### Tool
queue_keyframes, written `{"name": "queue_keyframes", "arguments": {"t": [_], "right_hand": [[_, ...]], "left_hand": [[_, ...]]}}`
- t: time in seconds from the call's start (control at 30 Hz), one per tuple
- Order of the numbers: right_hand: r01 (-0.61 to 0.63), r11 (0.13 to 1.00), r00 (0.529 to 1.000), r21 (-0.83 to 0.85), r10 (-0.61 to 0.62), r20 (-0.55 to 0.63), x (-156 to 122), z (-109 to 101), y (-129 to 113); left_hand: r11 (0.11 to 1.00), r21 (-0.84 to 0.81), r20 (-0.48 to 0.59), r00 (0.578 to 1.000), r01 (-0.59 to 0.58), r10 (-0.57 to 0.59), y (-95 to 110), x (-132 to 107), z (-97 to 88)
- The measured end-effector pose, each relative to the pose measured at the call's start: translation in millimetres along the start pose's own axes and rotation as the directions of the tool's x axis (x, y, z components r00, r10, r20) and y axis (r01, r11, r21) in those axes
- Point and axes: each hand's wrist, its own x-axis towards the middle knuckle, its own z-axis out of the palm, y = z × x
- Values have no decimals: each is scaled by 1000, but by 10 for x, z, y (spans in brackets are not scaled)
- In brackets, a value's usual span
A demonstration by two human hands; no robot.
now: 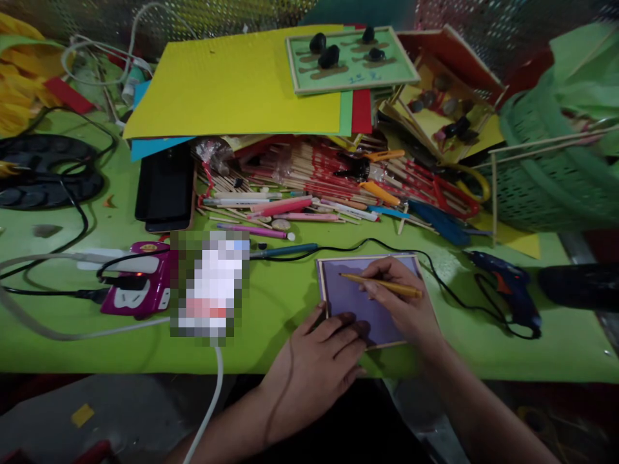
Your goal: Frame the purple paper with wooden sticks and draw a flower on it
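Under our right hand [403, 303], pinched round a brown pen [397, 288], lies the framed purple panel [344, 298]. Leftward from that grip points the pen's tip; our spread left hand [322, 354] rests left, nearer us.

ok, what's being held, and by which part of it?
Right hand: a pen, pinched around its middle between thumb and fingers. Left hand: nothing gripped, fingers resting on the purple board.
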Motion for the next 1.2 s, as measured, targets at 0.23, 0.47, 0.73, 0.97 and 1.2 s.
{"name": "queue_keyframes", "arguments": {"t": [0.23,0.47,0.73,0.97,1.2], "right_hand": [[7,1000,1000,-15,-7,-25,2,24,-23],[32,998,998,-48,-35,-51,16,44,-55],[31,998,998,-63,-34,-47,8,22,-3],[18,997,998,-70,-21,-52,28,28,-49],[28,997,998,-71,-31,-49,27,25,-50]], "left_hand": [[1000,-17,8,1000,6,-6,4,3,-2],[1000,-1,5,1000,2,-2,3,5,-10],[1000,-9,7,1000,3,-3,3,7,-14],[1000,6,6,1000,2,-2,0,4,-2],[1000,-12,-19,1000,0,0,-4,5,-6]]}}
